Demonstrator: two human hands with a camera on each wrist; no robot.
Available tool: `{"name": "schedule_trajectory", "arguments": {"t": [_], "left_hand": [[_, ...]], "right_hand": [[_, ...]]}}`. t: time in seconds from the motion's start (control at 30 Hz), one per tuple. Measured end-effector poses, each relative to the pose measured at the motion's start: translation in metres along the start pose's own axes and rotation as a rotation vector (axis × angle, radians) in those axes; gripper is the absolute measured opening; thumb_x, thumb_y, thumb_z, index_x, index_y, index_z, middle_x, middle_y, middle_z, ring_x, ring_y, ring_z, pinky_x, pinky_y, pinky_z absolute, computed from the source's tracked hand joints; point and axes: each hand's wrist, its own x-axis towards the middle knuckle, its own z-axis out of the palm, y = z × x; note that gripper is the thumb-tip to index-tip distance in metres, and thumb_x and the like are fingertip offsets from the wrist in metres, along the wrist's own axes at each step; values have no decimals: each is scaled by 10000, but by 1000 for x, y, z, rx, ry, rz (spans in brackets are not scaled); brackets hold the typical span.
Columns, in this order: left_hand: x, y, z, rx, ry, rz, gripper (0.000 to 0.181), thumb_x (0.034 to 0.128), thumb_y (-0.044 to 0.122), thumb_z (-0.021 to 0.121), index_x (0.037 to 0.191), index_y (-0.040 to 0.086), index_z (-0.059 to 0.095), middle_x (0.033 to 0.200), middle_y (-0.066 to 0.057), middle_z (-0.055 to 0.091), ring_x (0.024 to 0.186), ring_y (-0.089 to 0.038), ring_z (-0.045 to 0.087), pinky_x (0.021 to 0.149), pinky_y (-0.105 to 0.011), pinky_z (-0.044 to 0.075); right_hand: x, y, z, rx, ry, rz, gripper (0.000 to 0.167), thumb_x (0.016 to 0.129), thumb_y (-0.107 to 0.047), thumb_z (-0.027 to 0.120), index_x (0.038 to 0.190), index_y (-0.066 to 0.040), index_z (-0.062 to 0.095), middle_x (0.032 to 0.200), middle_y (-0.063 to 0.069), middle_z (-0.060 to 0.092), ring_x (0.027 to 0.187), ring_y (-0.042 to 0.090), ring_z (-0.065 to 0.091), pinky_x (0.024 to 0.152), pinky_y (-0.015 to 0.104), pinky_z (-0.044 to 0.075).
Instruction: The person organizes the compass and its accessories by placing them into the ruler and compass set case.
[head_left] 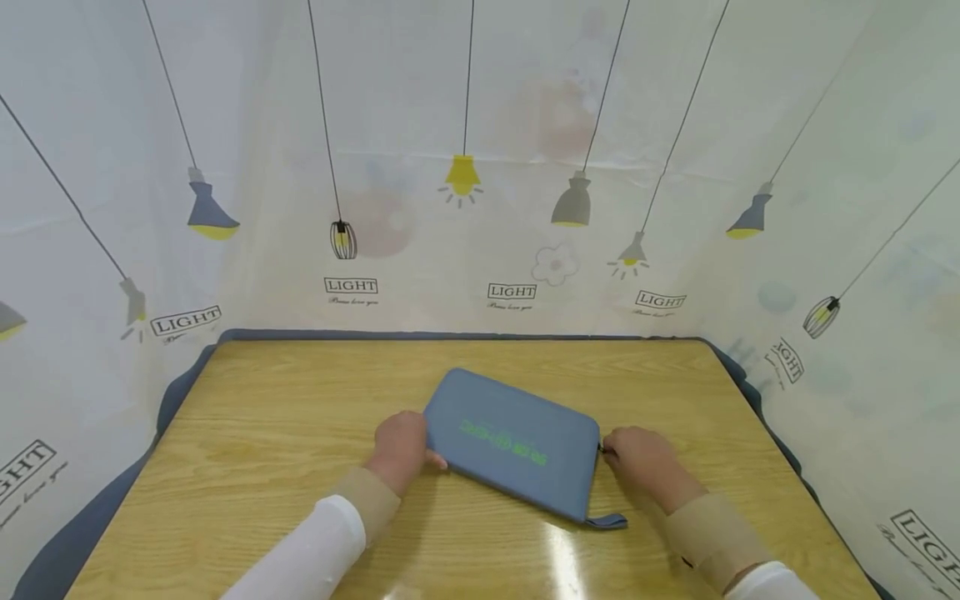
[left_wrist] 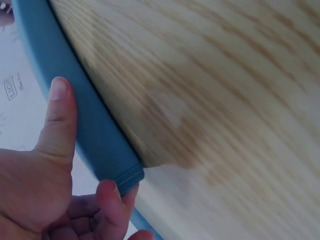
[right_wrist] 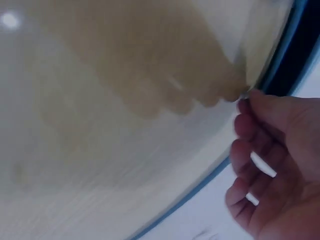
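Observation:
A flat blue zip case with green lettering lies slanted across the wooden table. My left hand holds its left end. In the left wrist view, the thumb lies along the case's side while curled fingers touch the end. At the right edge, my right hand pinches a small zipper pull between thumb and forefinger, mostly covering it. A blue wrist strap sticks out from the case's near right corner.
The wooden table has a dark blue edge along its back and sides. Around it hangs a pale curtain printed with lamps and the word LIGHT.

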Motion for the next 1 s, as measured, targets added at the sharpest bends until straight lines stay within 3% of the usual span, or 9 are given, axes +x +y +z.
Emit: {"name": "schedule_trajectory", "arguments": {"t": [0.17,0.3,0.43,0.6,0.8,1.0], "left_hand": [[0,3,-1,14,-6,-18,618,431,515,860,768,38,655,772,-94,668,678,-207,617,548,-356,515],[-1,3,-1,15,-12,-43,607,424,525,863,744,52,657,754,-87,669,661,-206,618,516,-354,501],[-4,2,-1,13,-19,-52,659,418,566,856,774,50,653,766,-88,666,681,-223,629,523,-356,499],[-18,0,1,-18,-41,-44,696,413,614,837,772,58,623,729,-70,637,675,-231,626,530,-362,500],[-40,-2,-3,-116,-75,-54,646,468,564,851,762,41,611,717,-83,624,649,-213,600,510,-362,472],[-64,1,-6,-191,-69,27,551,566,492,842,739,44,574,688,-65,584,618,-174,536,512,-353,453]], "right_hand": [[-33,-37,-3,-92,34,-87,232,781,-142,695,594,-144,558,562,-14,515,522,171,508,446,347,409],[-48,-60,-6,-28,-11,-121,214,769,-112,670,597,-131,544,563,-14,508,514,157,494,437,322,386],[-54,-67,-12,116,-82,-9,226,783,-125,659,608,-133,515,588,-27,490,534,142,473,467,315,372],[-52,-62,-18,260,-200,152,341,805,-277,699,602,-158,453,563,-52,419,512,100,367,462,257,281],[-39,-52,-23,254,-235,240,359,825,-326,702,609,-145,480,552,-27,425,515,109,375,496,254,297],[-25,-43,-17,190,-141,217,267,832,-229,702,672,-90,539,626,19,514,573,145,482,497,306,393]]}}
